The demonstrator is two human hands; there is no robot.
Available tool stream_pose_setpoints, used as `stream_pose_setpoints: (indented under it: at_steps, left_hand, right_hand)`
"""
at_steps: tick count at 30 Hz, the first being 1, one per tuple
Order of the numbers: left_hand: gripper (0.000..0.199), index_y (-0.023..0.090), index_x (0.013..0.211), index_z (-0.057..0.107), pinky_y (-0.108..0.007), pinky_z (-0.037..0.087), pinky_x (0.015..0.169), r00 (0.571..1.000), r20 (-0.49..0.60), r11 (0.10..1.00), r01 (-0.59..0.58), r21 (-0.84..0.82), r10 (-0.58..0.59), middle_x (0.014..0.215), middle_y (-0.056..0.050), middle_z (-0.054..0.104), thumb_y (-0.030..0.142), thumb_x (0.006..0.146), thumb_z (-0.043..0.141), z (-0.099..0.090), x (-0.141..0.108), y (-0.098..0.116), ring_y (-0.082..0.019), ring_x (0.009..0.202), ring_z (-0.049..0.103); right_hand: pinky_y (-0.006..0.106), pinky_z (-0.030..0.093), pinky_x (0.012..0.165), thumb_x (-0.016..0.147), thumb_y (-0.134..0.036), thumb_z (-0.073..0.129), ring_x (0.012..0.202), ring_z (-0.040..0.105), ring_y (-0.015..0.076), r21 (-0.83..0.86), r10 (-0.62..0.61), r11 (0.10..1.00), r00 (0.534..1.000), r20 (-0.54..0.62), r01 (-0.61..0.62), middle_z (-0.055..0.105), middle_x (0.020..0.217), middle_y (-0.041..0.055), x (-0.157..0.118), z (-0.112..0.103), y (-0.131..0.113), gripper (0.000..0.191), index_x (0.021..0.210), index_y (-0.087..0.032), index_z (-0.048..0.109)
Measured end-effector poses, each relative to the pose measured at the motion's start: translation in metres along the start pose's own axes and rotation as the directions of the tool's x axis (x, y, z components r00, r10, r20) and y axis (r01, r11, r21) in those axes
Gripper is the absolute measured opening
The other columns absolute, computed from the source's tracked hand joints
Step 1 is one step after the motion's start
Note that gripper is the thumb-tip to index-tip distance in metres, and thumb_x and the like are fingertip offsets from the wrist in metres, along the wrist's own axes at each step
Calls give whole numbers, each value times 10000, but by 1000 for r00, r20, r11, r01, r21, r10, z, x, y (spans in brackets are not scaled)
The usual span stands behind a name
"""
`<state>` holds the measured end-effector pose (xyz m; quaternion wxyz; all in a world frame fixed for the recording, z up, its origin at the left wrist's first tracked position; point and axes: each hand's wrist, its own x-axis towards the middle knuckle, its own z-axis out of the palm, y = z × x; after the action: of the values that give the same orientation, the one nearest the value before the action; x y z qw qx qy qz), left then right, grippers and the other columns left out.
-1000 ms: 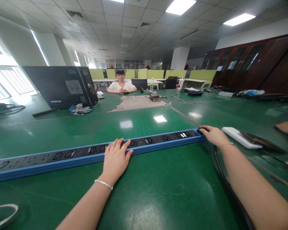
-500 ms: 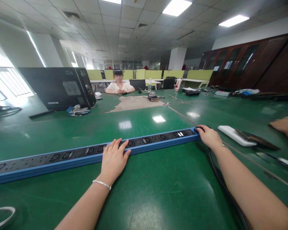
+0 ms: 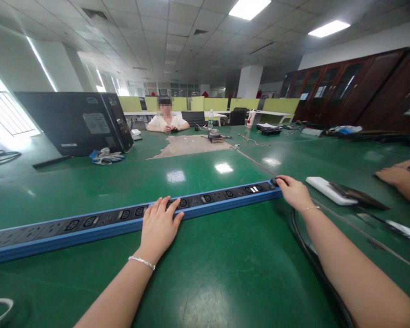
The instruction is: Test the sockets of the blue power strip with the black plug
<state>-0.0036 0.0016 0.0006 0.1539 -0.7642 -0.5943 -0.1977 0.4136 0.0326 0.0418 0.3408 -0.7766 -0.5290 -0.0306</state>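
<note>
A long blue power strip (image 3: 225, 205) with a row of black sockets lies slantwise across the green table. My left hand (image 3: 160, 221) rests on its middle, fingers spread over the sockets and thumb at the near side. At the strip's right end, my right hand (image 3: 294, 193) has thumb and fingers closed on a small black round fitting (image 3: 274, 181). The fingers partly hide that fitting, so its exact kind is unclear. From below my right hand a black cable (image 3: 302, 241) runs down beside the forearm.
A white box-like piece (image 3: 330, 190) lies right of my right hand, near another person's hands (image 3: 401, 173). Across the table sits a person (image 3: 167, 122). A black computer case (image 3: 75, 123) and gloves (image 3: 105, 156) are at the left; a bottle (image 3: 211, 119) stands farther back.
The view has shifted slightly, so the scene sits a little further left. My right fingers have turned a little and more of the black fitting shows. My left hand stays on the strip.
</note>
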Motion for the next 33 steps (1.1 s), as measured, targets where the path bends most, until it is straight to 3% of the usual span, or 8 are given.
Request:
stream_pose_setpoints:
  at_steps: [6,19,25,33]
  left_hand:
    - [417,268,1274,549,-456,351,1016,1000,-6,1000,-8,-5,8,1338,-84,536,408,900,430,1,0,0,-280,1251,458]
    - [405,271,1262,557,-454,350,1020,1000,16,1000,13,-8,-13,1339,-78,538,400,896,443,-3,0,2,-279,1258,453]
    - [407,277,1267,550,-450,339,1029,999,35,1000,19,-11,-19,1340,-76,533,404,898,434,-1,1,1,-274,1261,447]
    - [487,308,1288,517,-494,328,1017,989,145,999,17,-35,-11,1336,-79,539,526,858,450,-9,10,-12,-283,1255,450]
  right_hand:
    - [326,449,822,856,-402,371,963,617,250,-106,-21,994,998,67,28,685,1058,114,-2,13,-4,444,1102,-167,657]
    - [333,444,814,879,-380,337,987,620,265,-281,4,959,986,166,43,677,1088,113,6,9,-8,433,1125,-192,640]
    - [352,448,797,873,-398,357,887,648,261,-352,-11,932,975,223,91,700,993,115,4,13,-15,419,1122,-211,636]
    - [365,459,766,891,-377,325,831,662,256,-391,1,917,980,198,78,705,934,130,-3,16,-15,437,1177,-202,605]
